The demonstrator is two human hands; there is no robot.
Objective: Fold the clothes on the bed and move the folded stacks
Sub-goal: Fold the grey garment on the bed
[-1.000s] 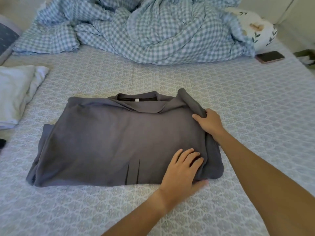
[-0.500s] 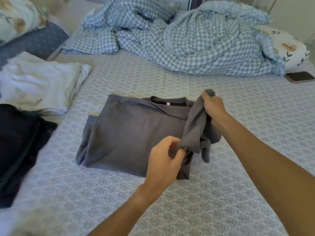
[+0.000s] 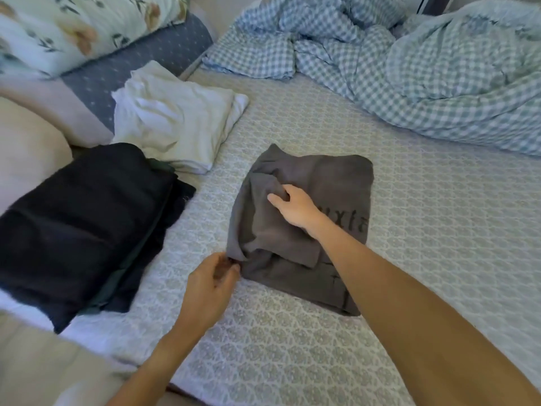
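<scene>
Bed (image 3: 439, 235) fills the view, patterned grey-green sheet. Crumpled blue-white checked duvet (image 3: 409, 60) heaped along the far side. Floral pillow (image 3: 58, 27) top left, with a dotted dark blue one (image 3: 152, 57) under it.

Dark folded stack (image 3: 87, 224) sits at the left edge of the bed (black on top, a dark green layer showing at its near edge). White folded stack (image 3: 172, 118) just behind it, touching.

Grey shirt (image 3: 330, 183) lies mid-bed, well apart from the duvet, near the dark stack but not touching. Folded to a rough rectangle, matte charcoal knit, left side bunched and creased, not flat. Dark lettering visible on the right part, partly covered by the right forearm, unreadable. A loose flap overlaps the near portion.

Right hand (image 3: 295, 209) on top of the shirt, fingers curled into a fold of fabric, gripping it. Left hand (image 3: 210, 282) at the near-left corner, pinching the shirt's edge between thumb and fingers.
</scene>
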